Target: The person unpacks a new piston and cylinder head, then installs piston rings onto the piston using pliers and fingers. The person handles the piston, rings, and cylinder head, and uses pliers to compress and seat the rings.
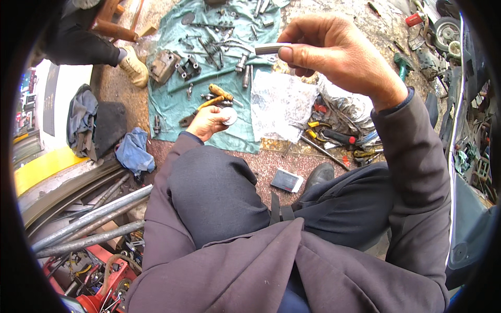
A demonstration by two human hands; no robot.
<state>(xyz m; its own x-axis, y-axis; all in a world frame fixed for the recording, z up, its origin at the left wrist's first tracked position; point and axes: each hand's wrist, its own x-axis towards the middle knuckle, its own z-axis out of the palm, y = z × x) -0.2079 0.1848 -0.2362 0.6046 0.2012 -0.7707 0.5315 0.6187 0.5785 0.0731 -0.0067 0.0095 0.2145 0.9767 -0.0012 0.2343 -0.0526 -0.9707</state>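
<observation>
The right hand (pixel 334 49) is pinching a short metal pin (pixel 267 49) up for inspection (fingers pressed together), while the left hand (pixel 206 122) is cupping a small round disc (pixel 229 116).

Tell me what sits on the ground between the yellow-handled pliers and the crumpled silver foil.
A whitish plastic sheet, lying flat, half on the green cloth, between the yellow-handled pliers and the silver foil, as the head view shows.

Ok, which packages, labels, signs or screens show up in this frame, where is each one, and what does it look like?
Small flat box: on the ground between the person's knees, rectangular, dark face with white edges.
Clear plastic bag: spread on the ground right of the teal cloth, crumpled, whitish and see-through.
Silvery plastic wrapping: on the ground below the right hand, bunched and shiny.
Red can: top right, small cylinder.
No screens or signs clearly visible.
</observation>
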